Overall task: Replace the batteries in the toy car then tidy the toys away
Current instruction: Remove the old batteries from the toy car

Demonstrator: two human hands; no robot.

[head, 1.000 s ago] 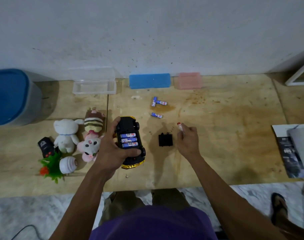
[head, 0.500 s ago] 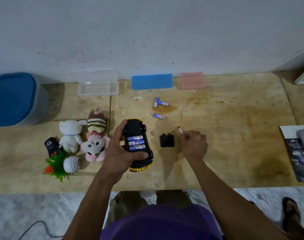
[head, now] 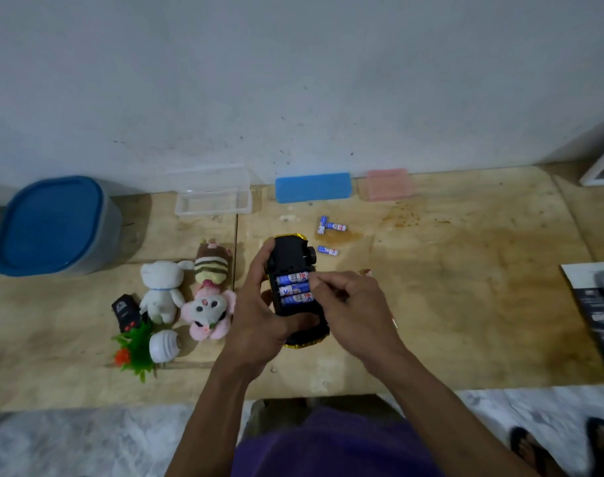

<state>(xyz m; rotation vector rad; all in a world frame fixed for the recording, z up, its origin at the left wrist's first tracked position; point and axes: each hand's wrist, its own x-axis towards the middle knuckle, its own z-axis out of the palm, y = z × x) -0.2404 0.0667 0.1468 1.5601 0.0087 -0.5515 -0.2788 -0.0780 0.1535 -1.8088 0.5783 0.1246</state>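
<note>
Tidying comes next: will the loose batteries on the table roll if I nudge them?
Likely yes: the loose batteries are small smooth cylinders lying on their sides on a flat table. Probably stiff and light. Two touch in a T, so nudging one may move both.

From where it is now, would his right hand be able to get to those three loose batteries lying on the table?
Probably yes. The right hand is at the toy car, and the loose batteries lie just beyond it on bare table. Nothing stands between them.

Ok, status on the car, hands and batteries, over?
Left hand grips upturned toy car. Right hand fingertips at the open bay, three batteries seated. Three loose batteries on table behind. Cover not in view.
</note>
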